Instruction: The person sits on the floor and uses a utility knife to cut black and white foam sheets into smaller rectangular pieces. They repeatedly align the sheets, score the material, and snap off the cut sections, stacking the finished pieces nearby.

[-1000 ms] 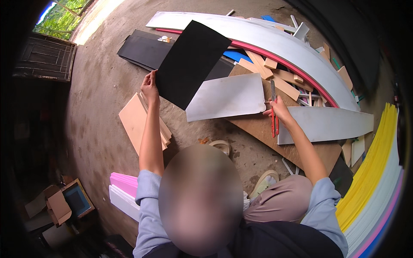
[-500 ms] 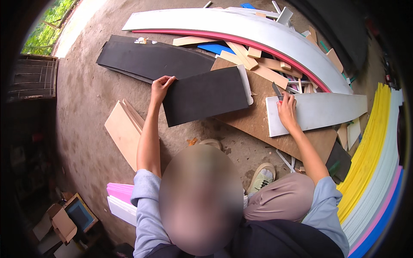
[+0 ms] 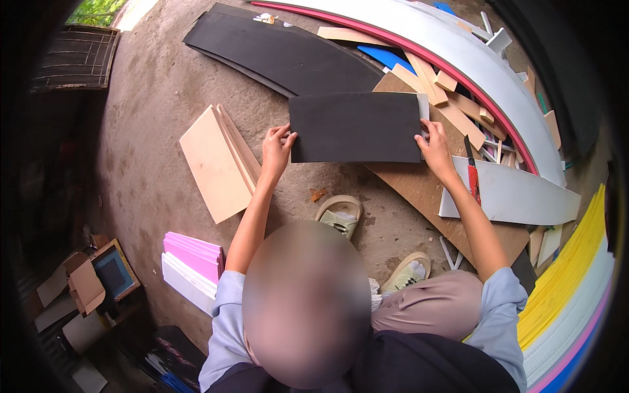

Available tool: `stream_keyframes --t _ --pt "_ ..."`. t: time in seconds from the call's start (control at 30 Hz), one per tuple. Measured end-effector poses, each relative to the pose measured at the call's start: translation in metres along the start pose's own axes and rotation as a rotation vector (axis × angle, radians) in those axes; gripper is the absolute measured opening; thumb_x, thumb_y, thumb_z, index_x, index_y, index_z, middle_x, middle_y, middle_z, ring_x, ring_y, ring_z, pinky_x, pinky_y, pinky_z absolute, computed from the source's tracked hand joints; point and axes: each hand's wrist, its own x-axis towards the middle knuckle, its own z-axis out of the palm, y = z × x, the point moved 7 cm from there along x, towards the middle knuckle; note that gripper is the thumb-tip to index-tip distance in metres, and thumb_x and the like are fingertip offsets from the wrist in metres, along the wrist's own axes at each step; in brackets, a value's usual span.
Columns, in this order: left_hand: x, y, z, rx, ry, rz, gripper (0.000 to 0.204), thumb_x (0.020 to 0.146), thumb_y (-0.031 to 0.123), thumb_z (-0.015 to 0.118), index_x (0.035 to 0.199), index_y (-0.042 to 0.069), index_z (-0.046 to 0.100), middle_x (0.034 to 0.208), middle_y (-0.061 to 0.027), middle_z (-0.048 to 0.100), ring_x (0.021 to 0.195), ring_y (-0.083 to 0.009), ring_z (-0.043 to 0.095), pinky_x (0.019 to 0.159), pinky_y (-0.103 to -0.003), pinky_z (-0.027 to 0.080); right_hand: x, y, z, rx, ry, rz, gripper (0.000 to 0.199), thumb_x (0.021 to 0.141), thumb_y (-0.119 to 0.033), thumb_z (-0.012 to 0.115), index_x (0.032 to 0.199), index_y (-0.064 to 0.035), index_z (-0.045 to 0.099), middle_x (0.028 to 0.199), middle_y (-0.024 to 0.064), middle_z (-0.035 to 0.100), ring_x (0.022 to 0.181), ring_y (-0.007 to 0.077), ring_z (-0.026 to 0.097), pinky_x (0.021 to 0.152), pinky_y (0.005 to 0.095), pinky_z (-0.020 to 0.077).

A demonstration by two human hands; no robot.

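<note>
A rectangular black foam-like sheet [image 3: 357,128] is held out level in front of me by its two short ends. My left hand [image 3: 277,149] is closed on the left edge, fingers bent around it. At the other end, my right hand [image 3: 434,147] pinches the right edge, where a strip of pale underside shows. A utility knife [image 3: 473,182] with a red handle lies on a white tapered sheet [image 3: 524,190] just right of my right forearm. Beneath both sheets rests a brown wooden board [image 3: 419,190].
Long black sheets [image 3: 282,56] lie beyond my left hand. A curved white sheet [image 3: 472,59] with a pink layer arches over scattered offcuts [image 3: 429,75]. Tan panels [image 3: 216,164] and pink and white pieces [image 3: 193,259] sit at left; yellow stacked sheets [image 3: 570,255] stand at right.
My right hand has let go of the utility knife, now lying on the white sheet, and has taken the black sheet's right edge. The black sheet has been turned level. The view has shifted.
</note>
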Motion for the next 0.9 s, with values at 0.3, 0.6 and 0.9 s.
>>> stream_keyframes --t 0.3,0.6,0.9 --pt "0.001 0.019 -0.003 0.216 0.0 0.03 0.038 0.076 0.017 0.064 0.111 0.005 0.056 0.096 -0.0145 0.055 0.077 -0.0221 0.061 0.07 -0.034 0.048 0.009 0.008 -0.004 0.082 0.058 0.013 0.038 0.071 -0.012 0.066 0.108 -0.0065 0.056 0.084 0.007 0.056 0.065 0.0127 0.054 0.062 0.0264 0.0466" --pt "0.0 0.028 -0.002 0.18 0.036 0.085 0.034 0.073 0.009 0.064 0.105 0.0 0.058 0.095 -0.0173 0.057 0.081 -0.0311 0.059 0.072 -0.037 0.048 0.008 0.024 -0.001 0.252 0.007 0.142 0.041 0.072 -0.012 0.067 0.111 -0.0069 0.056 0.077 0.0031 0.057 0.065 0.0093 0.053 0.064 0.0236 0.0451" --pt "0.011 0.005 -0.003 0.133 -0.024 -0.011 0.037 0.07 0.013 0.068 0.104 0.003 0.06 0.09 -0.0134 0.059 0.073 -0.0231 0.061 0.069 -0.034 0.048 0.013 0.019 0.003 0.082 0.009 0.138 0.044 0.07 -0.014 0.068 0.112 -0.0094 0.056 0.074 0.0053 0.059 0.064 0.0119 0.055 0.064 0.0268 0.046"
